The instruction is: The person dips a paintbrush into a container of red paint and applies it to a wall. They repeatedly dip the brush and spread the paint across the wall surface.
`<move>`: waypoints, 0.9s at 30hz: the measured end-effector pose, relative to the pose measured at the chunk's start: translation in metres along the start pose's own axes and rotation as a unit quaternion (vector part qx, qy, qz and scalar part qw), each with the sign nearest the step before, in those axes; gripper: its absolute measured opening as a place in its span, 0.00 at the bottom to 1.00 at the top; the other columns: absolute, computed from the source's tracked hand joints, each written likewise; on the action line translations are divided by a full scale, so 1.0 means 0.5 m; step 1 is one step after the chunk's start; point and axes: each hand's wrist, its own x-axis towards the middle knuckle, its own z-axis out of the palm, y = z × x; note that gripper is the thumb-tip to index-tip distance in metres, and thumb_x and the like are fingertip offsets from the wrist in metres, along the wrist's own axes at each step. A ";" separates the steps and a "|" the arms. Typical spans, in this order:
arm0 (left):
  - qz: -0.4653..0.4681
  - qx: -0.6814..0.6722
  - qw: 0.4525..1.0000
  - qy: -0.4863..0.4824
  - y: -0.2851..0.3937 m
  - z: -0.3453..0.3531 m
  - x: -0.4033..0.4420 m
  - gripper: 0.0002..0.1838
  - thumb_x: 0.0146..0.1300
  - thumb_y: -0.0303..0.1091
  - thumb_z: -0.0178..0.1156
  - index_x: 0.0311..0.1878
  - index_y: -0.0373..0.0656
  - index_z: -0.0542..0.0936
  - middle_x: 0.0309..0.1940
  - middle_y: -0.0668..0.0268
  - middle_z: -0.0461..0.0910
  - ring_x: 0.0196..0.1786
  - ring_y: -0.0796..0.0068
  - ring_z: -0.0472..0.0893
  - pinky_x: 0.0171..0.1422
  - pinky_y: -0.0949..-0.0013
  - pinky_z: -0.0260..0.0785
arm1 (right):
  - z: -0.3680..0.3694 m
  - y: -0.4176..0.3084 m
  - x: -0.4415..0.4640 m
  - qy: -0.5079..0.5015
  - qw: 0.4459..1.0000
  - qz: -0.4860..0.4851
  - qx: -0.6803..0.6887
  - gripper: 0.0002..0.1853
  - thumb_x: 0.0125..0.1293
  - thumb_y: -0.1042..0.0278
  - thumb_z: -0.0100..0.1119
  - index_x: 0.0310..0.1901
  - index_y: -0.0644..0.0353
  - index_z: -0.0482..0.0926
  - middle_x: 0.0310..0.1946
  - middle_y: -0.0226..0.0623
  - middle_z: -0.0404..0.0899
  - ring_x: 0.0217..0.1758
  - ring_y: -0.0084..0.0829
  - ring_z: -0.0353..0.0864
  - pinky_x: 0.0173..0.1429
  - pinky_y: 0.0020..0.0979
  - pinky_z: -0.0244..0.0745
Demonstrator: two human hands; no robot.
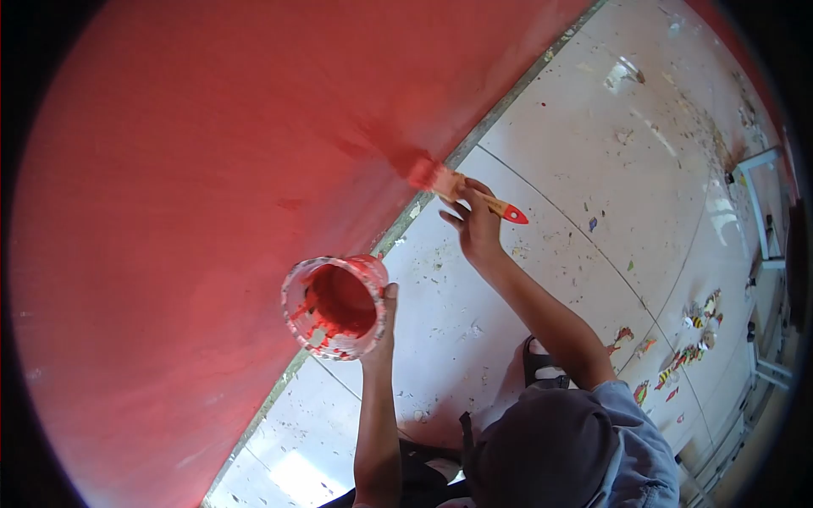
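My right hand point(479, 223) grips a paintbrush point(494, 203) by its wooden handle, which ends in a red tip. The brush's red-coated bristles press against the red wall point(212, 152) just above its bottom edge, beside a darker, wet-looking patch. In my left hand point(386, 320) is a paint bucket point(369, 269), tilted so that its open mouth faces up toward the camera. Red paint point(343, 300) lies inside it and streaks its pale inner wall and rim. My left thumb shows along the bucket's side; the other fingers are hidden behind it.
White floor tiles point(550, 245) meet the wall along a grey, chipped strip point(500, 108). Colourful scraps point(690, 347) and paint flecks litter the floor. A pale metal frame point(762, 212) stands at the right. A dark cap point(542, 449) and grey-blue shirt fill the bottom.
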 end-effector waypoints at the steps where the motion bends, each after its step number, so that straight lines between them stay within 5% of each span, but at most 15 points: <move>1: 0.029 0.038 0.998 -0.043 0.011 0.002 0.013 0.38 0.55 0.49 0.61 0.63 0.40 0.57 0.63 0.59 0.58 0.66 0.61 0.57 0.69 0.60 0.51 | -0.004 -0.021 -0.013 0.005 0.999 0.013 -0.030 0.17 0.56 0.66 0.57 0.48 0.53 0.67 0.41 0.34 0.74 0.44 0.33 0.76 0.40 0.34 0.74; 2: -0.052 -0.112 0.991 -0.041 0.038 0.005 0.015 0.33 0.55 0.30 0.63 0.62 0.40 0.59 0.61 0.62 0.61 0.65 0.65 0.59 0.68 0.63 0.53 | -0.005 -0.048 -0.024 0.011 0.998 0.024 -0.060 0.18 0.55 0.66 0.57 0.48 0.53 0.67 0.41 0.34 0.74 0.44 0.33 0.76 0.40 0.33 0.73; 5: -0.180 -0.254 0.929 -0.200 0.039 -0.008 0.052 0.30 0.58 0.38 0.57 0.62 0.41 0.60 0.61 0.61 0.62 0.63 0.64 0.61 0.66 0.60 0.57 | 0.023 -0.156 -0.055 -0.013 0.987 0.031 -0.154 0.20 0.53 0.65 0.56 0.49 0.53 0.67 0.41 0.33 0.74 0.44 0.33 0.76 0.38 0.31 0.72; 8: -0.300 -0.368 0.807 -0.353 0.047 -0.032 0.076 0.28 0.61 0.45 0.52 0.61 0.42 0.60 0.60 0.59 0.62 0.62 0.63 0.64 0.64 0.57 0.61 | 0.094 -0.257 -0.095 0.013 0.955 0.031 -0.296 0.20 0.53 0.65 0.57 0.48 0.59 0.68 0.40 0.36 0.75 0.40 0.28 0.78 0.38 0.31 0.76; 10: -0.432 -0.690 0.479 -0.327 0.065 -0.040 0.087 0.32 0.51 0.34 0.66 0.58 0.41 0.62 0.56 0.60 0.66 0.57 0.66 0.70 0.58 0.62 0.67 | 0.111 -0.285 -0.099 0.021 0.920 0.030 -0.391 0.19 0.53 0.65 0.57 0.47 0.59 0.69 0.39 0.37 0.76 0.39 0.28 0.79 0.37 0.30 0.77; 12: -0.178 -0.457 0.761 -0.424 0.041 -0.039 0.074 0.32 0.50 0.31 0.66 0.58 0.42 0.62 0.55 0.61 0.66 0.58 0.69 0.68 0.61 0.64 0.64 | 0.127 -0.303 -0.118 0.015 0.888 0.009 -0.460 0.18 0.52 0.66 0.58 0.45 0.61 0.71 0.37 0.38 0.77 0.36 0.28 0.80 0.34 0.27 0.79; 13: -0.030 -0.302 0.846 -0.439 0.048 -0.043 0.075 0.33 0.50 0.30 0.66 0.58 0.42 0.61 0.55 0.62 0.67 0.59 0.71 0.67 0.62 0.65 0.63 | 0.126 -0.302 -0.119 0.024 0.882 -0.010 -0.471 0.18 0.53 0.66 0.58 0.45 0.61 0.71 0.36 0.38 0.77 0.35 0.27 0.80 0.33 0.27 0.78; 17: 0.037 -0.266 0.875 -0.402 0.074 -0.046 0.068 0.39 0.35 0.32 0.75 0.53 0.40 0.66 0.48 0.62 0.72 0.51 0.70 0.73 0.55 0.66 0.67 | 0.108 -0.242 -0.102 0.071 0.894 -0.145 -0.419 0.18 0.54 0.66 0.57 0.45 0.64 0.71 0.33 0.39 0.78 0.30 0.27 0.81 0.28 0.25 0.77; 21: 0.134 -0.184 0.889 -0.398 0.072 -0.049 0.057 0.40 0.36 0.34 0.75 0.54 0.40 0.65 0.49 0.62 0.71 0.51 0.70 0.72 0.56 0.67 0.66 | 0.091 -0.130 -0.103 0.155 0.923 -0.280 -0.215 0.19 0.56 0.65 0.58 0.46 0.66 0.70 0.28 0.40 0.76 0.28 0.27 0.80 0.21 0.26 0.77; 26: -0.044 -0.289 0.845 -0.448 0.062 -0.137 0.036 0.36 0.47 0.37 0.68 0.58 0.41 0.61 0.55 0.60 0.66 0.58 0.68 0.67 0.60 0.64 0.61 | 0.158 -0.005 -0.068 0.157 0.950 -0.265 -0.060 0.18 0.54 0.68 0.62 0.45 0.63 0.69 0.32 0.35 0.75 0.27 0.25 0.78 0.22 0.26 0.76; 27: -0.136 -0.350 0.791 -0.483 0.041 -0.164 0.028 0.35 0.49 0.39 0.66 0.58 0.42 0.60 0.55 0.61 0.65 0.58 0.68 0.65 0.62 0.64 0.59 | 0.200 -0.013 -0.068 0.137 0.946 -0.291 -0.032 0.18 0.54 0.68 0.63 0.44 0.63 0.69 0.30 0.34 0.74 0.26 0.24 0.76 0.22 0.26 0.76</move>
